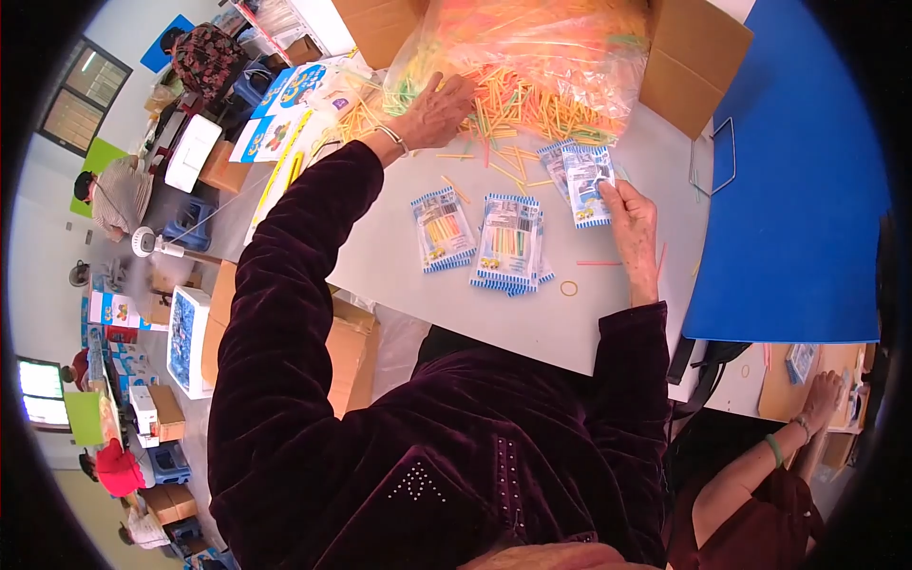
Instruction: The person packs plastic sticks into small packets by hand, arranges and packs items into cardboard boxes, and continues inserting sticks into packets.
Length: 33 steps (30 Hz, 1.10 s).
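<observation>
My left hand [435,112] reaches to the left edge of a heap of thin coloured sticks [518,104], its fingers apart and touching the sticks. The sticks are yellow, orange, pink and green, spilling from a large clear plastic bag [532,38]. At the right, my right hand [631,223] pinches a blue-and-white plastic packet [584,180] between thumb and fingers. Another packet [551,161] lies partly behind it. Nearer me rest a small stack of filled packets [508,242] and, to its left, more packets [443,230] with coloured sticks showing through their windows.
An opened cardboard box [689,62] surrounds the bag. On the table [399,256] lie a rubber band [569,288] and a loose pink stick [598,263]. A blue panel [788,190] borders the right side. A co-worker's hand [825,394] shows at lower right; other people work at far left.
</observation>
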### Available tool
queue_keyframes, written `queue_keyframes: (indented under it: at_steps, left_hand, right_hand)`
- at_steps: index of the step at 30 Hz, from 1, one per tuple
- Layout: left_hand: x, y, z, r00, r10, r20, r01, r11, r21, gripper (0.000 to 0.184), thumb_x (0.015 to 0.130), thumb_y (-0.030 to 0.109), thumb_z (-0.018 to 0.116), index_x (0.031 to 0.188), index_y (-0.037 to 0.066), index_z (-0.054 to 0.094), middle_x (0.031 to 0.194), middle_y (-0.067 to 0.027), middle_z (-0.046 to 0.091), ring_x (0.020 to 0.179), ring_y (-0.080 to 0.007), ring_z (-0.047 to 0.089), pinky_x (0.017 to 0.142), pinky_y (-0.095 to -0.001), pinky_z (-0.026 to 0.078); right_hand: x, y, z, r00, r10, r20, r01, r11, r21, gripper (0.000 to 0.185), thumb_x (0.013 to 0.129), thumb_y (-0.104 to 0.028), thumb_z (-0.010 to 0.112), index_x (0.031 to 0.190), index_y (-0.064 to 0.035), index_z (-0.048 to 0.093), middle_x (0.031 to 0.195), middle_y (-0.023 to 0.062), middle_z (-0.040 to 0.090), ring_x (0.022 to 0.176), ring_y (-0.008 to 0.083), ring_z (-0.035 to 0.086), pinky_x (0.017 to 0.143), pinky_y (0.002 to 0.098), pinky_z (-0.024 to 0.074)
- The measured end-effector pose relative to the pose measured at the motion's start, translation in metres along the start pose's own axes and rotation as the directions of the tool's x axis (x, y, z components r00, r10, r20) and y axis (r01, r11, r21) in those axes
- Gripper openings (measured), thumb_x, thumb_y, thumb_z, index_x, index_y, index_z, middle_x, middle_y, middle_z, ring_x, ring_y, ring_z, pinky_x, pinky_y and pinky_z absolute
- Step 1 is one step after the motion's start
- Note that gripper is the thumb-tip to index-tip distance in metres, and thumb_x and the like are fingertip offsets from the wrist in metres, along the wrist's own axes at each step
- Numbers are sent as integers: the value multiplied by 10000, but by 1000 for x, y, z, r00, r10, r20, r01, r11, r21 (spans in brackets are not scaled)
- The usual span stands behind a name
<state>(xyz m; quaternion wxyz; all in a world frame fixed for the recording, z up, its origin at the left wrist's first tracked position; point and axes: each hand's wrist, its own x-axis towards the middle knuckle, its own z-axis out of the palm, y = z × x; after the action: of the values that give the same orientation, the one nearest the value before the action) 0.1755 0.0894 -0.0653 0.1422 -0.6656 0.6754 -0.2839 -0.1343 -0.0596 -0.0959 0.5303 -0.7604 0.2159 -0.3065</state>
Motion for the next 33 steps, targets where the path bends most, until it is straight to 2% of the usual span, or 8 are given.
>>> queue_keyframes:
  at_steps: [2, 10, 16, 18, 19, 22, 24, 33]
  left_hand:
    - [-2, 0, 3, 1000, 12, -15, -13, 999, -40, 415, 714, 227, 655, 1065, 32, 550, 1223, -100, 423, 1179, -274, 351, 927, -440, 320]
    - [-2, -3, 16, 995, -86, -46, 70, 959, -274, 336, 744, 144, 624, 1050, 29, 548, 1203, -108, 453, 1172, -242, 366, 925, -412, 304]
    - [9, 1, 5, 914, -404, 30, 321, 677, -662, 221, 867, 161, 532, 1053, 42, 544, 1115, -126, 528, 1098, -257, 456, 929, -416, 294]
    - [20, -8, 1, 867, -415, 277, 426, 327, -844, 253, 894, 254, 496, 930, 8, 545, 959, -87, 592, 971, -255, 532, 863, -438, 362]
    - [21, -6, -6, 869, -413, 273, 423, 331, -844, 253, 894, 254, 496, 930, 8, 545, 959, -87, 592, 971, -255, 532, 863, -438, 362]
    - [32, 7, -39, 869, -402, 288, 277, -86, -957, 244, 925, 246, 460, 905, 9, 515, 976, -122, 598, 956, -264, 575, 829, -422, 431]
    - [44, 18, -59, 847, -167, 504, 198, -782, -591, 214, 935, 208, 456, 966, -1, 488, 1078, -180, 566, 1013, -301, 570, 862, -377, 476]
    - [87, 61, -105, 867, -187, 462, -5, -930, -367, 202, 950, 130, 380, 1039, -46, 423, 1056, -231, 528, 999, -361, 562, 898, -446, 478]
  right_hand:
    - [1, 0, 3, 999, -33, -38, 34, 999, 19, 235, 865, -122, 584, 708, 30, 497, 576, -3, 392, 556, 57, 320, 480, 240, 318]
    - [1, 10, 0, 1000, -8, -9, 8, 999, 43, 203, 886, -166, 568, 873, 32, 614, 653, -70, 486, 599, 10, 379, 519, 188, 328]
    - [2, 9, -2, 1000, 4, -16, -2, 997, 75, 200, 884, -162, 570, 817, 23, 603, 649, -77, 480, 593, 2, 372, 510, 186, 318]
    - [2, 13, 0, 1000, 10, -19, -8, 993, 118, 201, 883, -163, 572, 807, 21, 602, 650, -77, 479, 592, 1, 370, 507, 186, 313]
    - [3, 15, 1, 999, 33, -7, -31, 984, 176, 200, 880, -165, 575, 799, 15, 606, 654, -78, 489, 591, 1, 377, 508, 183, 315]
    - [3, 8, -3, 998, 54, 35, -61, 972, 229, 197, 876, -174, 581, 802, 4, 619, 672, -73, 519, 597, 1, 401, 522, 177, 331]
    - [1, 5, -3, 996, 61, 63, -74, 972, 223, 197, 875, -181, 582, 813, 0, 628, 684, -69, 539, 603, 2, 419, 534, 173, 345]
    - [-7, -24, 2, 982, 142, 125, -176, 924, 339, 212, 881, -181, 565, 830, 11, 640, 691, -56, 562, 622, 9, 446, 567, 178, 375]
